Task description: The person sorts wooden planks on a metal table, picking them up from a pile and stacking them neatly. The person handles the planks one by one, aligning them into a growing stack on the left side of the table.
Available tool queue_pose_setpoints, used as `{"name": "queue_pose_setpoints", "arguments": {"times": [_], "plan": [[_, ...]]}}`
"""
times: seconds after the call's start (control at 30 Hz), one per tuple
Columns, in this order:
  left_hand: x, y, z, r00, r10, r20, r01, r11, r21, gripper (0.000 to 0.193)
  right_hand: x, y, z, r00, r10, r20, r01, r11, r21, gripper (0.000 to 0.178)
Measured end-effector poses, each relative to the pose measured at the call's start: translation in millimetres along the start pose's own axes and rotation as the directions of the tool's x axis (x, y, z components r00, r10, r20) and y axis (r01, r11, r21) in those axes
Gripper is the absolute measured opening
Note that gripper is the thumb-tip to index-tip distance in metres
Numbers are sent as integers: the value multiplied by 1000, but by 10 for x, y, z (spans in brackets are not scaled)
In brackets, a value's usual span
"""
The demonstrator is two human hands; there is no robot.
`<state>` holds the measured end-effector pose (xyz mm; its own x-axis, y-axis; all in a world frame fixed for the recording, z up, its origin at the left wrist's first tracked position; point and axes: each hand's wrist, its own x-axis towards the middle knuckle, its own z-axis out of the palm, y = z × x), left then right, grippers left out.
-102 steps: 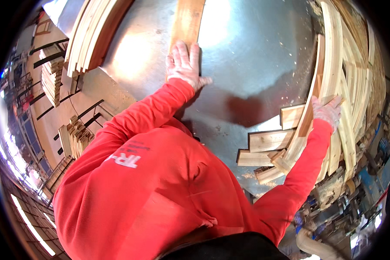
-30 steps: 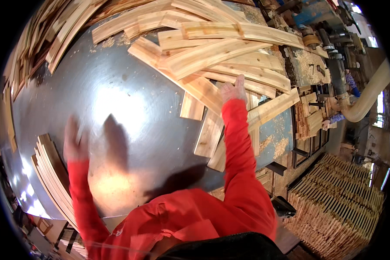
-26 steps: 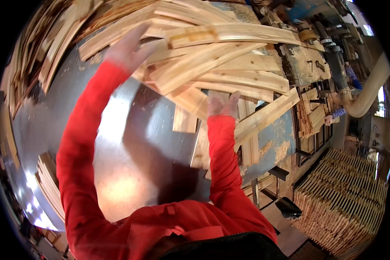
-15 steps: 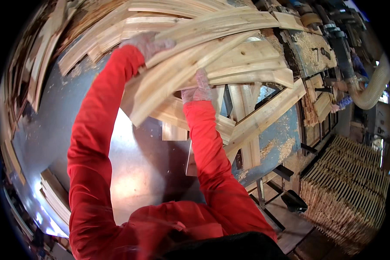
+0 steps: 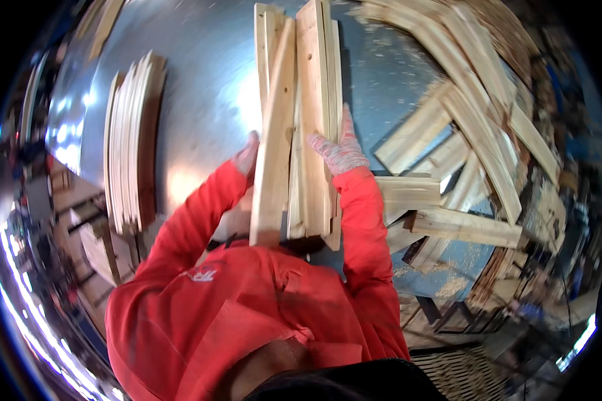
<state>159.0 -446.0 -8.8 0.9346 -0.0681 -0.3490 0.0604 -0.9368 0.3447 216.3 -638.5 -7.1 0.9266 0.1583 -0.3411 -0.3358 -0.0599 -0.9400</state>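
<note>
A bundle of pale wooden boards (image 5: 309, 100) stands lengthwise in front of my chest, near ends close to my body. My gloved left hand (image 5: 247, 155) presses on the bundle's left side, its fingers mostly hidden behind the boards. On the right side my gloved right hand (image 5: 342, 148) grips the boards, thumb over the near face and fingers along the outer edge. One board (image 5: 274, 140) on the left leans at a slant against the others. Both hands squeeze the bundle between them.
A neat stack of boards (image 5: 130, 144) stands on the metal table (image 5: 201, 73) to the left. Loose boards (image 5: 475, 127) lie crisscrossed in a heap on the right, with wood shavings (image 5: 451, 287) around them. Slatted wood (image 5: 463, 374) sits below the table's right side.
My view has turned left, away from the heap. The boards my hands were gathering there are now in a lengthwise bundle before me, held from both sides.
</note>
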Motion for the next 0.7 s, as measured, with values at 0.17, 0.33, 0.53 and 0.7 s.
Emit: {"name": "queue_pose_setpoints", "arguments": {"times": [0.17,0.33,0.53,0.7], "plan": [[-18,-262,-10,993,-79,83,72,994,82,47,9,240,267,998,-39,48,50,967,-251,90],[-161,-1198,-494,942,-334,16,334,934,-127,44,-207,160,-252,962,70,263,-175,899,402,49],[-784,-1495,-955,822,-569,34,567,809,-154,47,-157,128,-485,968,187,-167,-173,980,95,39],[-1022,-630,14,925,-376,-55,362,917,-166,92,-159,-165,-91,943,169,-286,-266,899,-347,62]]}}
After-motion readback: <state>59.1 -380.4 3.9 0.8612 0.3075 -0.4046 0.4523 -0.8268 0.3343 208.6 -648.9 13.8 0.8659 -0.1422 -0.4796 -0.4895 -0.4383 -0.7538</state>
